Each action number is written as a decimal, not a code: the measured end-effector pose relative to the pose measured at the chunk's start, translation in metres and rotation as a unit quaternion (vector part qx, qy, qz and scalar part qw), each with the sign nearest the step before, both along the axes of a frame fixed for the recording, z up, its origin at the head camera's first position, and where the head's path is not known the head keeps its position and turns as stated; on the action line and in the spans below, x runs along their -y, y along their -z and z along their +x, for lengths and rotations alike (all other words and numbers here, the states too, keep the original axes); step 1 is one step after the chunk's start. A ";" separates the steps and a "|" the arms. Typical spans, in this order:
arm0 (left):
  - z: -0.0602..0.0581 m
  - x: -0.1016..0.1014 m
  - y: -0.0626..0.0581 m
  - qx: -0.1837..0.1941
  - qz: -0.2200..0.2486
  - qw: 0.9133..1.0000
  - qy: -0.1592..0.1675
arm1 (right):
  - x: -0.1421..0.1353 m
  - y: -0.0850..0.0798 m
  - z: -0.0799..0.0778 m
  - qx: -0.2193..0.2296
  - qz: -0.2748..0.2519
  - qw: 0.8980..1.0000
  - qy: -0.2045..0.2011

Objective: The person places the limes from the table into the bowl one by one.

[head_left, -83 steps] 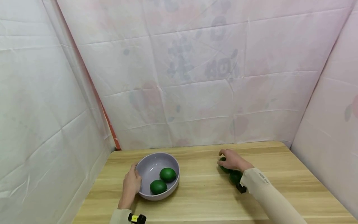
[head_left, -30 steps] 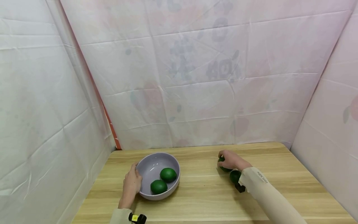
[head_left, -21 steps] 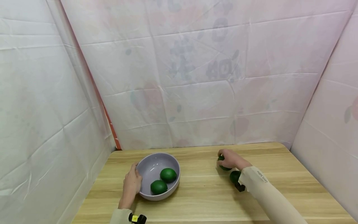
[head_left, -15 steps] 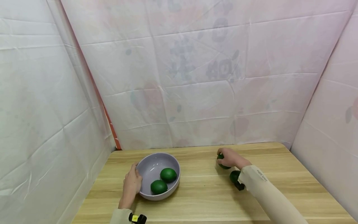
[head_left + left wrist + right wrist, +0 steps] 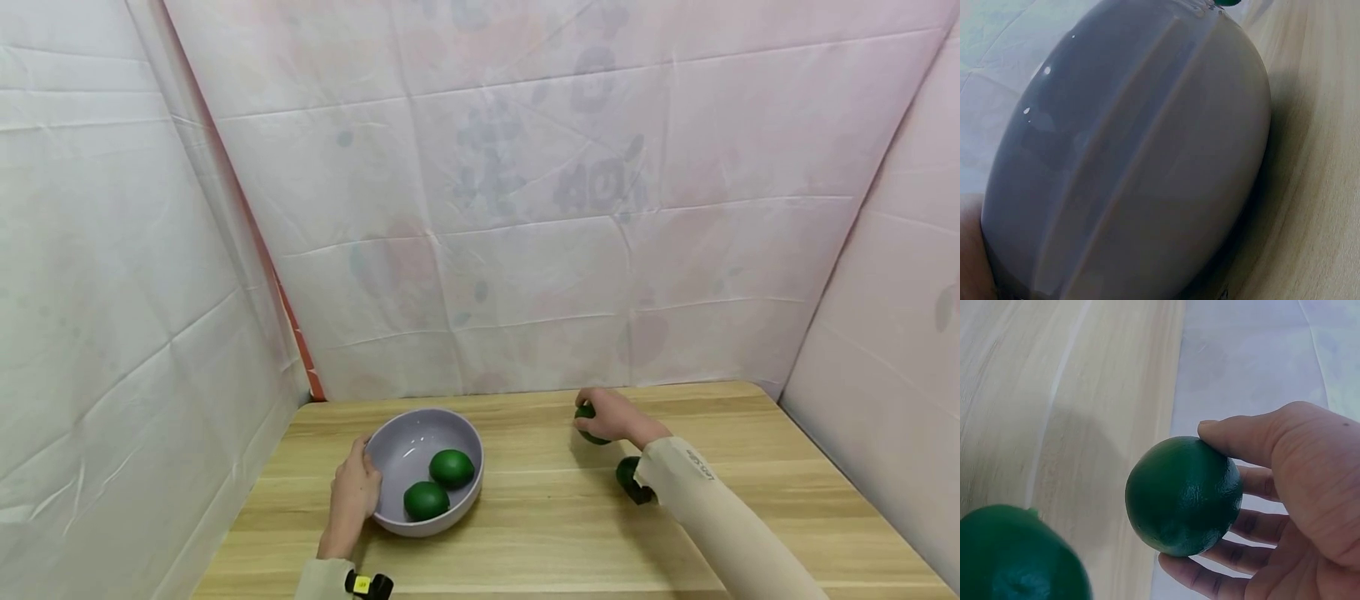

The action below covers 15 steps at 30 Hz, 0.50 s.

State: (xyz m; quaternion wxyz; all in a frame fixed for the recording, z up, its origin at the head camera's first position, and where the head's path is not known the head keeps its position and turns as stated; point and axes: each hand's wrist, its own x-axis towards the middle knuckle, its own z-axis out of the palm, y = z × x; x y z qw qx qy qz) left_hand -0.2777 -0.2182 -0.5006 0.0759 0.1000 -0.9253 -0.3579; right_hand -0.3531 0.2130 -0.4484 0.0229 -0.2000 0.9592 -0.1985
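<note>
In the head view, my left hand (image 5: 354, 487) grips the left rim of a grey-purple bowl (image 5: 397, 458). Two green limes lie inside it, one lime (image 5: 452, 469) behind the other lime (image 5: 426, 501). The bowl's outer wall (image 5: 1166, 156) fills most of the left wrist view. Over on the right, my right hand (image 5: 615, 414) holds a lime (image 5: 1184, 495) between thumb and curled fingers, raised off the tabletop. Another lime (image 5: 1016, 562) rests on the table below it, partly covered by the right sleeve and wrist camera in the head view.
The wooden table (image 5: 540, 517) stands against a white printed cloth (image 5: 525, 250) at the back. Similar cloths hang on the left and right sides. A wide stretch of tabletop separates the bowl from the right hand.
My right hand has closed its fingers round the lime and lifted it, moving slightly up and left, away from the other lime. The left hand and bowl have stayed in place.
</note>
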 end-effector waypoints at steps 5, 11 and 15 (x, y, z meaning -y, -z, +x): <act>0.000 0.000 0.001 -0.001 0.003 1.000 -0.003 | 0.008 -0.006 0.002 0.006 -0.001 1.000 0.000; 0.000 0.000 0.000 -0.003 0.005 1.000 -0.003 | 0.018 -0.013 0.000 -0.008 0.000 1.000 -0.008; 0.001 0.000 0.001 -0.006 0.001 1.000 -0.001 | 0.024 -0.018 -0.002 -0.011 -0.003 1.000 -0.015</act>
